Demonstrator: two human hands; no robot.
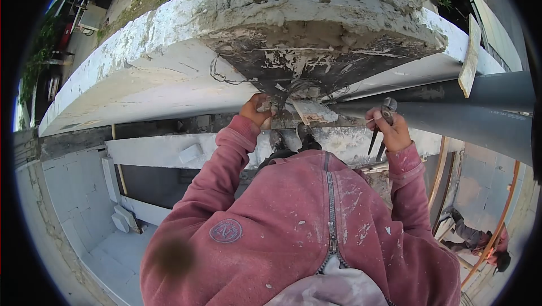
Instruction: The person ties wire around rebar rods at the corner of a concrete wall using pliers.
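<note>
My right hand (pixel 393 131) is closed around a pair of pincers (pixel 388 106), metal jaws up and dark handles hanging below the fingers. To the left, my left hand (pixel 255 112) is bent with its fingers curled at the foot of a dark formwork panel (pixel 265 66). What those fingers hold, if anything, is hidden. Thin tie wire (pixel 223 74) loops out from the panel's left edge, above my left hand. Between the hands lies a broken, mortar-crusted board piece (pixel 316 112), just in front of my shoes (pixel 305 131).
Large grey pipes (pixel 480 117) run off to the right, with a wooden strip (pixel 470 60) upright beside them. A curved white concrete edge (pixel 130 74) spans the front. Below right, another person (pixel 483 238) bends over. White block walls (pixel 79 187) stand lower left, below the ledge (pixel 152 151).
</note>
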